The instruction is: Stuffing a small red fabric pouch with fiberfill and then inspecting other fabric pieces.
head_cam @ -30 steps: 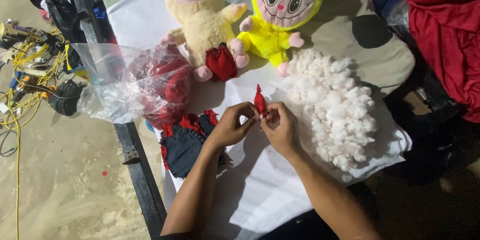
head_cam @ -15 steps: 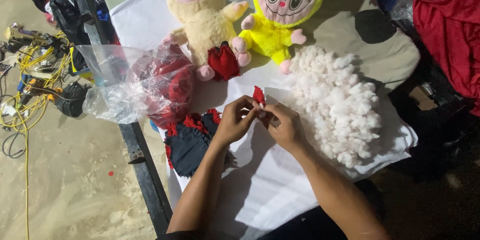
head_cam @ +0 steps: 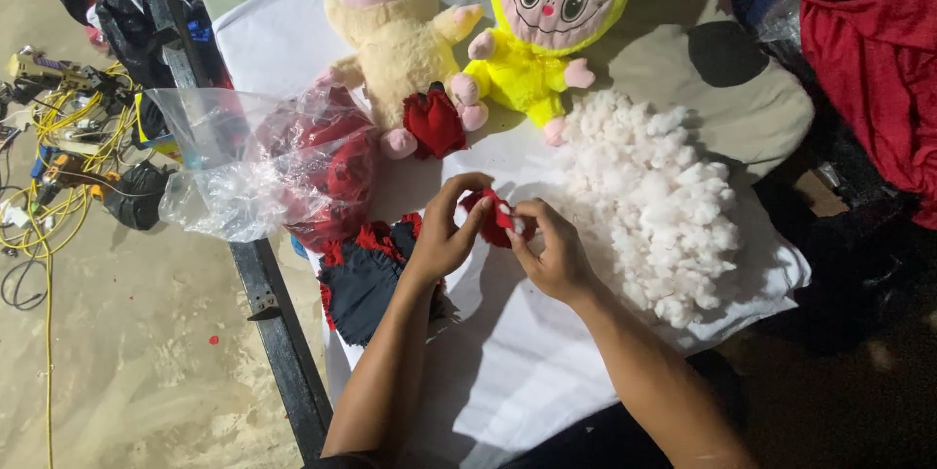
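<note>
My left hand [head_cam: 444,230] and my right hand [head_cam: 551,249] both pinch a small red fabric piece [head_cam: 491,213] with a bit of white stuffing showing in it, above a white cloth [head_cam: 527,371]. A heap of white stuffing [head_cam: 649,201] lies just right of my right hand. Dark blue fabric pieces with red trim [head_cam: 366,269] lie beside my left forearm. A red stuffed piece [head_cam: 434,122] rests between the feet of a cream plush doll [head_cam: 386,25] and a yellow plush doll [head_cam: 551,15].
A clear plastic bag [head_cam: 259,171] with red fabric pieces sits at the table's left edge. A dark metal rail [head_cam: 268,303] borders the table. Yellow cables [head_cam: 49,132] lie on the floor at left. Red cloth [head_cam: 874,49] hangs at right.
The red piece was held upright between my fingertips; now it lies lower and flatter between both hands, with white stuffing showing. The view shifted slightly.
</note>
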